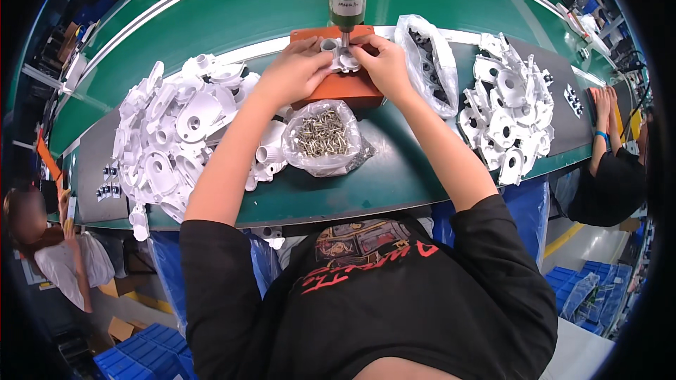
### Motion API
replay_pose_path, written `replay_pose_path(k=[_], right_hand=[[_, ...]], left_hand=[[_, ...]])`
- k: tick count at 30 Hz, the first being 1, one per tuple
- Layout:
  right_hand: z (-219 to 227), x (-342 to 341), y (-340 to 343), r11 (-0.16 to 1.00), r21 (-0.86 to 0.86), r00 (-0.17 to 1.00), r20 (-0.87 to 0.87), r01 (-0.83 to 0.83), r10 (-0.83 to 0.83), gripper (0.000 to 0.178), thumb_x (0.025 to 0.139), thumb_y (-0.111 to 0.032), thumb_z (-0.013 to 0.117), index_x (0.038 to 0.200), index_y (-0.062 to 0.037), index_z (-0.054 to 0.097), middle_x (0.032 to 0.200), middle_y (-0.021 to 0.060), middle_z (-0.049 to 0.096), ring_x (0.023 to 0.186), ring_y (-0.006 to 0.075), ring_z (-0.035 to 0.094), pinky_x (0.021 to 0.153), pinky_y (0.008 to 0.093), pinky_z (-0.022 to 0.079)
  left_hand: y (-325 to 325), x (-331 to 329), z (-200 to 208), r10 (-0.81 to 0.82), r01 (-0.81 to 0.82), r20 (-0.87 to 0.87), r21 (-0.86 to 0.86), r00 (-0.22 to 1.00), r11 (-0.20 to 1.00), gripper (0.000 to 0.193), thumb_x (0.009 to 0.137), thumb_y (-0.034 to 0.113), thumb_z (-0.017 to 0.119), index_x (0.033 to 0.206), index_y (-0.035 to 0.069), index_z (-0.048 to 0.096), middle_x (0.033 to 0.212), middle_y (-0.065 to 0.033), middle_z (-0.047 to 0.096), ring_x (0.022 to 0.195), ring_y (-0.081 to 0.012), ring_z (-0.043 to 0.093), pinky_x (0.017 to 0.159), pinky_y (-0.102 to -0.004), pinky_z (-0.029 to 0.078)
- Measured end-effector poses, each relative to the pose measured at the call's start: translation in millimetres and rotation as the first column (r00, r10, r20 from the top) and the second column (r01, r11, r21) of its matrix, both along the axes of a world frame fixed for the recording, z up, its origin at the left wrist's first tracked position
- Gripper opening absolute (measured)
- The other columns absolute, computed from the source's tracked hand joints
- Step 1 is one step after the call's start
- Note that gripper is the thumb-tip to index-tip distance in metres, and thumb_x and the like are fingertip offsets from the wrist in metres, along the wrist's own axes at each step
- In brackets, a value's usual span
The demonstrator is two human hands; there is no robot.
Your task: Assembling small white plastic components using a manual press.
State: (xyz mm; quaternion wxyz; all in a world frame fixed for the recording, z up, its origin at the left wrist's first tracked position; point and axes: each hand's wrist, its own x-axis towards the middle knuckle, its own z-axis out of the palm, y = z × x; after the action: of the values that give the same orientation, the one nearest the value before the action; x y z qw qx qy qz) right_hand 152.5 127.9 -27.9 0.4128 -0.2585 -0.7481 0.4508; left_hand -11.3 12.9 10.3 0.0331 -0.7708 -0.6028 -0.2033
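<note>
Beneath the spindle of a green press (349, 10), a white plastic part (346, 62) with a round tube end rests on an orange block (345, 91). My left hand (297, 70) grips it from the left, fingers closed near the tube. On the other side my right hand (384, 63) pinches its right edge, thumb and fingertips close to the spindle's tip. Just in front of the block lies a plastic bag (339, 165) filled with small metal screws or pins (320, 134). The fingers partly cover the white part.
A heap of white plastic parts (169, 141) spreads at the left. Another pile (510, 102), with black pieces fitted in, is at the right. A clear bag of black pieces (428, 63) lies beside my right forearm. Co-workers (612, 169) sit at both sides. Blue crates (144, 352) stand below.
</note>
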Motion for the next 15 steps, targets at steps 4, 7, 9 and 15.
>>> replay_pose_path(k=[4,7,9,15], right_hand=[[3,0,-2,0.995,0.095,0.999,0.032,0.012,-0.015,0.018,0.078,-0.012,0.065,0.091,0.0007,0.064,0.079,0.0087,0.066,0.069,0.0116,0.06,0.064,0.025,0.048],[4,-1,-3,0.973,0.231,0.988,0.14,0.024,-0.058,0.019,0.076,-0.014,0.067,0.089,-0.001,0.065,0.08,0.0115,0.066,0.069,0.0173,0.062,0.065,0.0274,0.048],[2,-1,-1,0.952,0.304,0.983,0.164,0.034,-0.088,0.018,0.074,-0.015,0.067,0.087,-0.0018,0.066,0.08,0.0131,0.065,0.069,0.0218,0.062,0.066,0.0292,0.048],[4,-1,-1,0.939,0.344,0.972,0.226,-0.018,-0.064,0.018,0.074,-0.013,0.064,0.088,-0.0025,0.067,0.082,0.0133,0.066,0.073,0.0247,0.061,0.07,0.0298,0.048]], left_hand=[[-1,-13,12,-0.017,0.016,-0.006,-0.166,1.0,0.986,0.019,0.084,0.018,0.052,0.098,0.007,0.056,0.111,-0.0174,0.057,0.111,-0.0361,0.048,0.097,-0.0429,0.036],[-3,-5,-3,-0.012,0.02,0.043,-0.175,0.999,0.984,0.017,0.084,0.014,0.052,0.098,0.005,0.055,0.112,-0.018,0.056,0.115,-0.0395,0.044,0.096,-0.0444,0.037],[-1,0,-18,-0.024,0.036,0.107,-0.116,0.994,0.993,0.015,0.084,0.011,0.051,0.097,0.005,0.055,0.111,-0.0178,0.055,0.117,-0.0414,0.041,0.094,-0.0453,0.037],[-2,12,-28,-0.004,-0.019,0.2,0.114,0.98,0.993,0.017,0.08,0.007,0.05,0.096,0.003,0.054,0.105,-0.0212,0.054,0.105,-0.0417,0.047,0.096,-0.0463,0.036]])
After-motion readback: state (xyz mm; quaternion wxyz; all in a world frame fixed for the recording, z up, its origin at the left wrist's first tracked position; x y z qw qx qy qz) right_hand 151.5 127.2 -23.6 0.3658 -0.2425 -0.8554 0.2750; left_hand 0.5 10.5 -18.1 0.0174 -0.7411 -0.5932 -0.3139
